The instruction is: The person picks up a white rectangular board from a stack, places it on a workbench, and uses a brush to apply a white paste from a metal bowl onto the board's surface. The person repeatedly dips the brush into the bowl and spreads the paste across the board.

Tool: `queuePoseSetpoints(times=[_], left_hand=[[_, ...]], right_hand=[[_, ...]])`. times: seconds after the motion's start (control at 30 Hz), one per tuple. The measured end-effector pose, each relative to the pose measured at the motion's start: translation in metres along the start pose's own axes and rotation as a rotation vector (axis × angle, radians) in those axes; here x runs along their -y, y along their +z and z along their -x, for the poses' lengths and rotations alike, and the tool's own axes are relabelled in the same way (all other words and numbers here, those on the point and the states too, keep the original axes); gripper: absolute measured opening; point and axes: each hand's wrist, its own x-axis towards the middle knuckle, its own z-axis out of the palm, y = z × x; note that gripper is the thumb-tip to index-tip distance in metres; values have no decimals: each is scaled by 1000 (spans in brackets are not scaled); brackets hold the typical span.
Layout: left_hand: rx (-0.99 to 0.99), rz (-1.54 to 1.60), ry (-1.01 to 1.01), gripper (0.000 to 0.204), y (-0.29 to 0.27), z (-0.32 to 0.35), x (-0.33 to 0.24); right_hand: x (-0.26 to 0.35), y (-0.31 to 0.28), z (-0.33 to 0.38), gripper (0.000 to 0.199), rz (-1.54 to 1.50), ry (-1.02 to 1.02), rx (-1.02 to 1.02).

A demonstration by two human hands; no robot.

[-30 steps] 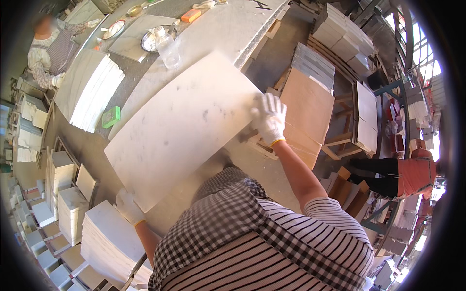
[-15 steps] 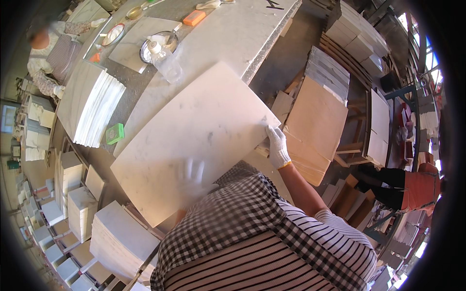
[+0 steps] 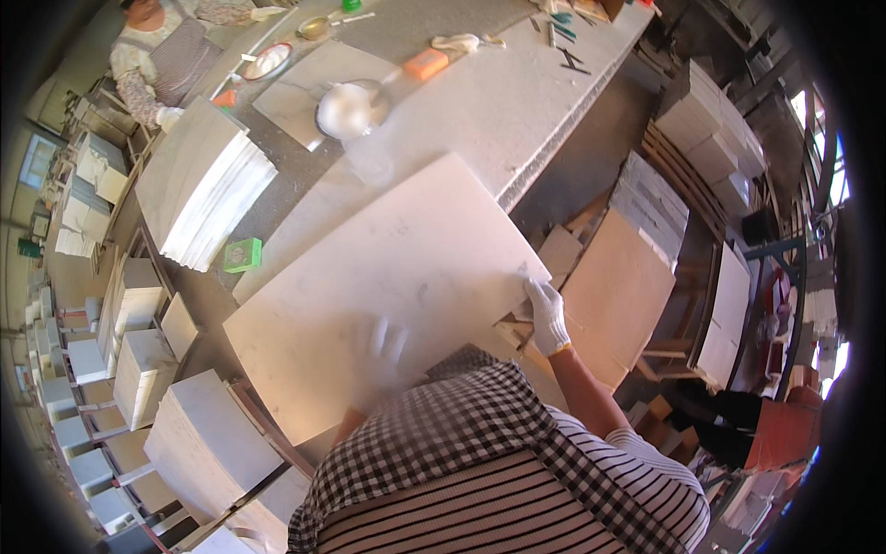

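A large white marble slab (image 3: 397, 268) with faint grey marks is at a tilt in front of me, its far part over the worktable. My right hand (image 3: 548, 319), in a white knit glove, grips the slab's right corner with the fingers at its edge. My left hand (image 3: 382, 343), also white-gloved and blurred, lies on the slab's face near my body with its fingers stretched out. Part of the left forearm is hidden by my checked apron. Beyond the slab's far edge, a clear bottle (image 3: 371, 162) stands, smeared by blur, beside a bowl of white material (image 3: 347, 111).
The worktable (image 3: 415, 102) bears a stack of thin slabs (image 3: 208, 185), a green box (image 3: 242, 255) and an orange block (image 3: 425, 64). A co-worker (image 3: 171, 51) stands at the far left. Stone stacks (image 3: 208, 443) sit lower left; a cardboard-covered stack (image 3: 618, 286) stands right.
The view has shifted, so the table and surroundings sit lower and further right. Both hands stay at the slab, the right one still at its corner.
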Motion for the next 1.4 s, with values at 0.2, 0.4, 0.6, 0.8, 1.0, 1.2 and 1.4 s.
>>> queuePoseSetpoints(times=[0.2, 0.4, 0.6, 0.8, 1.0, 1.2, 1.4], left_hand=[[-105, 184, 4, 100, -5, 2, -6], [-194, 256, 49, 98, -12, 2, -8], [-164, 175, 152, 102, 2, -4, -23], [-174, -134, 154, 96, 32, -18, -28], [-504, -65, 145, 70, 22, -24, -41], [-646, -40, 96, 40, 19, -35, -45], [-637, -112, 90, 32, 25, -38, -42]], right_hand=[[39, -9, -24, 47, 1087, -83, 187], [130, 59, -31, 55, 1428, -423, 65], [161, 195, -96, 76, 1137, -851, 118], [199, 294, -185, 57, 1251, -1184, 345], [260, 249, -205, 46, 1519, -1120, 388], [324, 205, -269, 34, 1491, -1307, 259], [340, 177, -324, 48, 1469, -806, 101]])
